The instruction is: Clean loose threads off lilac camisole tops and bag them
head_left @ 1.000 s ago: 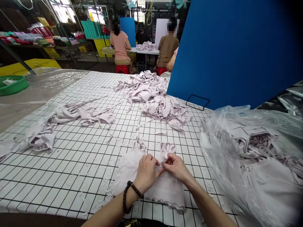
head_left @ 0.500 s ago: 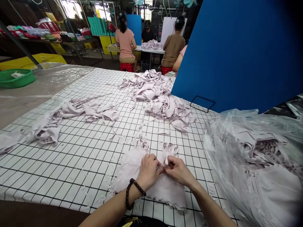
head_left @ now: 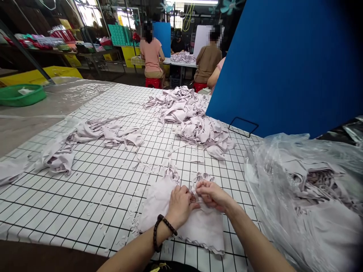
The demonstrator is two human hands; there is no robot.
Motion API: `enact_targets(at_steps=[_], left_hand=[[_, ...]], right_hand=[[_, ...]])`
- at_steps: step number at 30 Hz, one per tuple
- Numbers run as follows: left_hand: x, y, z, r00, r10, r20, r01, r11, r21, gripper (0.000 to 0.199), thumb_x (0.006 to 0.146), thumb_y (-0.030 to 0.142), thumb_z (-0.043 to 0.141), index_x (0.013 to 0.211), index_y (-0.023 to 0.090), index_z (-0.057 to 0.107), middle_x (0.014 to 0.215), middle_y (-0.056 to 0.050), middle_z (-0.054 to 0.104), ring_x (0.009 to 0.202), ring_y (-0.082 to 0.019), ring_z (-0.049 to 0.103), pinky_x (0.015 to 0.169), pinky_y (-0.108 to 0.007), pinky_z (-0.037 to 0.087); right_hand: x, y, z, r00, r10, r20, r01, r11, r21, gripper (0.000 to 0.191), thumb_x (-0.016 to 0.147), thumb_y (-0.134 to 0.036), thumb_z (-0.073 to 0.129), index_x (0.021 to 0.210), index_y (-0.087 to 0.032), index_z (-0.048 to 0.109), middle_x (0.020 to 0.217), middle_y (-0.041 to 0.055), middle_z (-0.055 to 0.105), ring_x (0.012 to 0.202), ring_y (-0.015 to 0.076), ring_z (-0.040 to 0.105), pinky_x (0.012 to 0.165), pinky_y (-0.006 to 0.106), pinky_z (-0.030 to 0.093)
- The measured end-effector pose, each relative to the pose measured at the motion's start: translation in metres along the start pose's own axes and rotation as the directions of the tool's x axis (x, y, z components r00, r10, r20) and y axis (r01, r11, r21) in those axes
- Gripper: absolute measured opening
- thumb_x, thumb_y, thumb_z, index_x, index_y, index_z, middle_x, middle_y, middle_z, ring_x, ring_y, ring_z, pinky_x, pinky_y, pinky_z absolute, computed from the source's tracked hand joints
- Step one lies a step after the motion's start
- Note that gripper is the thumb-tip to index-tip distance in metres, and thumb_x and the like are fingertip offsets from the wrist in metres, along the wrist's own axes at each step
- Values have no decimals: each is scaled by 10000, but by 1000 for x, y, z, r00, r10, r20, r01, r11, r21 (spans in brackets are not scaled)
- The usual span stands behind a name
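Note:
A pale lilac garment [head_left: 208,230] with a scalloped hem and gathered, ruffled straps lies flat on the grid-patterned white tabletop [head_left: 93,189] before me. My left hand [head_left: 180,204], a dark bead bracelet above it at the wrist, pinches the cloth at the middle of the garment's upper edge. Just to its right, my right hand [head_left: 211,194] rests over the base of the right strap, its fingers loosely bent and apart. Whatever small detail lies between the two hands is mostly hidden by the fingers.
Heaps of lilac cloth pieces [head_left: 181,107] lie farther back, more cloth [head_left: 110,132] to the left. A clear plastic bag [head_left: 261,181] of folded garments stands right, beneath a blue board [head_left: 278,68]. Small pale scraps litter the table. A green basin [head_left: 22,96] sits far left; people work beyond.
My right hand has loosened from its pinch beside the left fingers and shifted slightly up and right. My left hand keeps its hold on the garment. The view has tilted slightly.

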State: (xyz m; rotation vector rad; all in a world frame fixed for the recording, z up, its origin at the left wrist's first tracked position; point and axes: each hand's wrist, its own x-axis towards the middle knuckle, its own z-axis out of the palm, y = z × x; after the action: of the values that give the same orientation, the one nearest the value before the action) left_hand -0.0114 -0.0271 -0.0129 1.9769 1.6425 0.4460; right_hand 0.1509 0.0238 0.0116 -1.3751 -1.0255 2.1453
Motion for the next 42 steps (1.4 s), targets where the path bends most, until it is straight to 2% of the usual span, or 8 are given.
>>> enact_targets(at_steps=[6,11,21,24,28,31,35,42], left_hand=[[0,-1,1,1000,7,-16,-7,1000,1,265,731,490,673,806,238,711,945,-42,576,942,-228,458,787,-355,355],[-1,1,0,999,22,-34,-23,999,-37,254,740,474,671,776,224,704,887,-34,575,904,-210,465,781,-339,351],[-6,0,0,995,51,-85,-57,996,-62,365,650,468,753,868,208,617,911,-21,559,895,-217,464,775,-342,350],[-12,1,-1,991,84,-100,-93,992,-85,400,683,432,740,983,216,587,968,-30,560,932,-227,468,814,-358,361],[-19,4,-8,985,148,-83,-160,975,-156,385,757,393,676,1087,225,575,1083,-58,564,1040,-259,458,920,-416,347],[-23,1,-20,982,153,-113,-183,926,-331,369,791,360,637,1128,225,571,1145,-71,559,1087,-258,456,950,-415,363],[-21,-17,-31,994,-26,-108,-63,673,-737,320,850,357,555,1127,198,568,1112,-88,589,1045,-209,529,937,-374,420],[-5,-53,-28,916,-317,245,212,-135,-968,399,806,315,628,1140,141,496,1139,-143,592,923,-166,631,894,-320,473]], right_hand=[[-1,-15,1,999,22,44,-32,965,259,393,671,-225,701,1015,-207,511,840,11,631,370,-6,295,301,123,115],[9,-23,-10,961,-210,-180,251,937,243,278,696,-249,684,906,-211,506,1067,67,646,400,21,339,280,153,212],[30,-21,-42,809,-272,-521,166,956,-241,347,619,-288,705,886,-187,507,699,8,622,373,66,417,313,180,212],[40,-37,-27,724,-480,-496,232,846,-480,262,653,-305,655,857,-175,552,675,-8,592,432,85,460,398,213,332],[73,-62,23,816,-520,-250,207,668,-715,180,723,-354,582,749,-177,604,698,15,624,590,128,537,527,234,377],[109,-73,61,852,-454,-261,84,610,-788,265,708,-434,616,648,-178,581,667,33,622,652,158,548,552,245,349],[151,-81,81,861,-388,-329,12,661,-750,235,618,-321,708,568,-167,537,607,49,595,616,162,533,503,238,304],[166,-92,63,937,-195,-291,18,856,-517,114,732,-201,529,634,-148,551,608,35,593,387,56,345,363,195,213]])
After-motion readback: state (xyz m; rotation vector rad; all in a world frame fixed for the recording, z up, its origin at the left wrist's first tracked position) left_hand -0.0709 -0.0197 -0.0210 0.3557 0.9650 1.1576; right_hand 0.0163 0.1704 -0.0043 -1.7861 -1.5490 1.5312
